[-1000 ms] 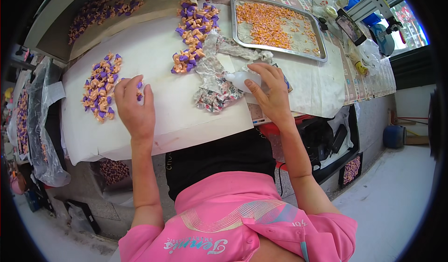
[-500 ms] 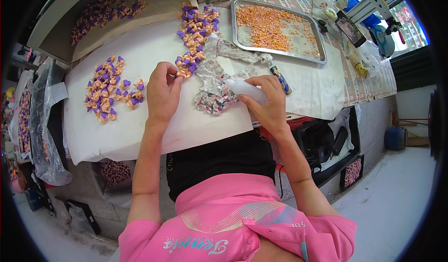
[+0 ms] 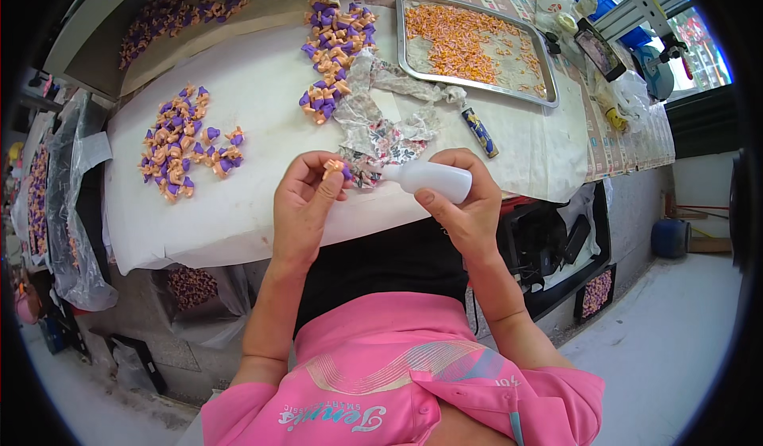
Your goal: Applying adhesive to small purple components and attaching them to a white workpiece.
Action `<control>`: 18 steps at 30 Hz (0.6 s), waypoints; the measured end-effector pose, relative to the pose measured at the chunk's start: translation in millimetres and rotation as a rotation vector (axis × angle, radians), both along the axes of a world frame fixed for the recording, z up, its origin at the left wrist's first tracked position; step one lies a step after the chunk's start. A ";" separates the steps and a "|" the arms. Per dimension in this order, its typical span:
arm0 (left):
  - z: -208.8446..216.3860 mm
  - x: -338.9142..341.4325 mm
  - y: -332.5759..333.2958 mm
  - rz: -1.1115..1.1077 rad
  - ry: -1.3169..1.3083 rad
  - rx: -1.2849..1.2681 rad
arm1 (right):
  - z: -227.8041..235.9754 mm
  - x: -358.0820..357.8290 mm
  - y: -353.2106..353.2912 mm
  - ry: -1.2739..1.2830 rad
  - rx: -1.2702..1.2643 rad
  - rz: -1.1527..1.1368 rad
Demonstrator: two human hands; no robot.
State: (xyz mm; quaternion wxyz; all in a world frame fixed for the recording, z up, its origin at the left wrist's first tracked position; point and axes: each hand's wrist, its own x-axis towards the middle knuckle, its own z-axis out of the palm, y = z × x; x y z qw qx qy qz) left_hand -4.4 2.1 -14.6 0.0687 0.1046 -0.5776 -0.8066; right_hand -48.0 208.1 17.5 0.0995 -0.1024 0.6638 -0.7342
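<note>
The right grip (image 3: 475,208) clasps a white, cylindrical plastic bottle (image 3: 435,181), likely light and squeezable, best held round its body; the left grip (image 3: 300,208) pinches a small peach-and-purple moulded piece (image 3: 337,167), probably light, stiff, best edge-held. Both hands face inward at the white-covered worktop's (image 3: 254,120) near edge.

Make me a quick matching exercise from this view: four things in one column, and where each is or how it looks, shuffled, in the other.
1. bottle
2. piece
3. tray
4. rag

A. crumpled, flower-patterned
B. in the left hand
C. holding orange bits
D. in the right hand

Pairs: 1-D, 2-B, 3-C, 4-A
</note>
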 end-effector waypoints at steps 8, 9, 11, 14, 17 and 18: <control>1.5 4.2 6.4 -0.060 -0.049 0.125 | -0.9 3.6 1.4 0.491 0.236 -0.093; 1.1 4.3 6.2 -0.058 -0.050 0.126 | -0.6 4.1 1.3 0.490 0.236 -0.092; 0.1 4.6 5.8 -0.070 -0.040 0.123 | 0.5 4.9 0.7 0.496 0.260 -0.095; -0.5 4.3 5.6 -0.075 -0.048 0.124 | 0.7 4.3 -0.1 0.513 0.258 -0.092; -1.0 4.4 6.0 -0.078 -0.047 0.124 | -1.0 3.3 0.7 0.547 0.275 -0.086; -1.0 4.2 6.0 -0.078 -0.047 0.124 | -1.0 3.6 0.8 0.547 0.276 -0.086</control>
